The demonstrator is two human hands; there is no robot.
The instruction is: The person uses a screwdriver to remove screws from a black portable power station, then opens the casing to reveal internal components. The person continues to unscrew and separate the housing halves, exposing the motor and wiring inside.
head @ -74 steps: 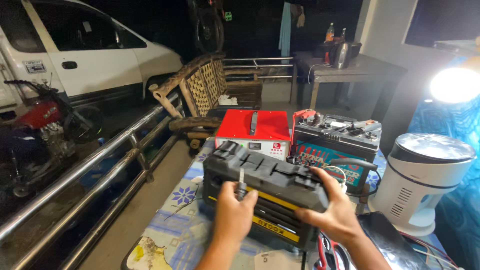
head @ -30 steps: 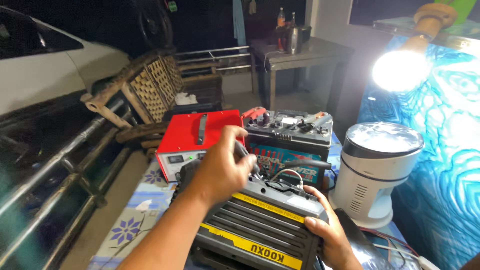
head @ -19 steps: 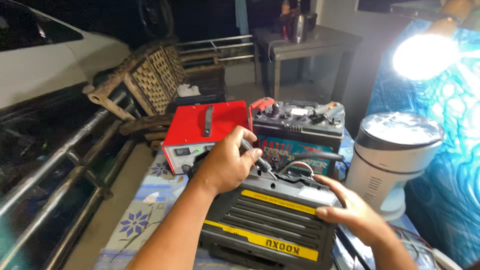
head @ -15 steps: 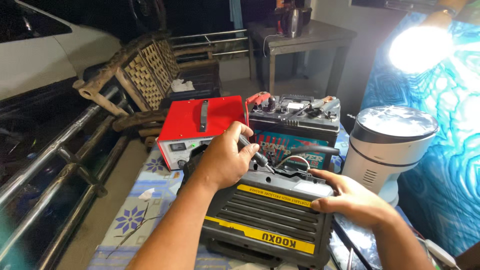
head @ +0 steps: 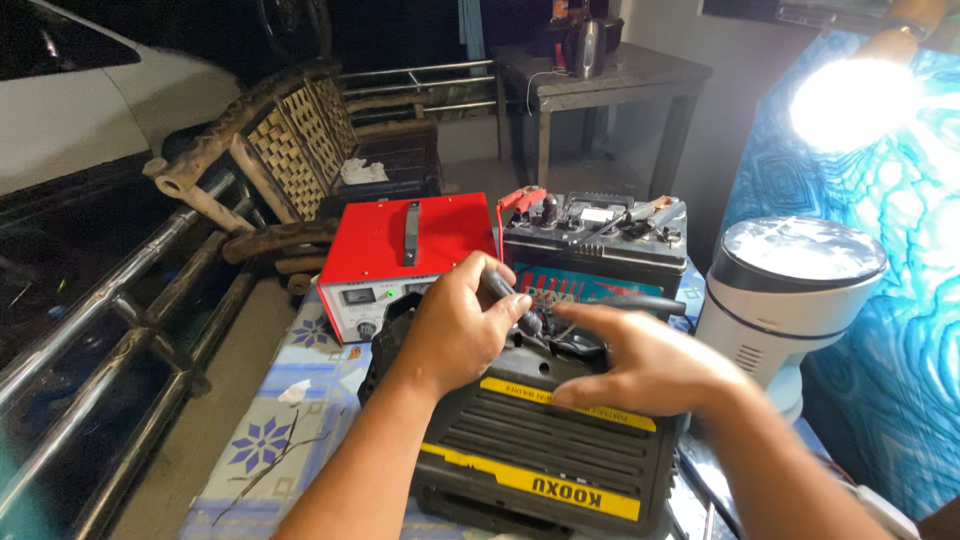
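On black yellow-striped case (head: 545, 455), left hand (head: 455, 330), right hand (head: 650, 365)

Inverter unit (head: 540, 450) nearest, charger box (head: 405, 262) behind-left, battery (head: 595, 245) behind-right, fan (head: 790, 290) right

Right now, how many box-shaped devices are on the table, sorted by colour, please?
Red: 1, the red metal box with a top handle.
Black with yellow stripes: 1, the black case under the left hand and right hand.
Black with clamps on top: 1, the battery.
Total: 3
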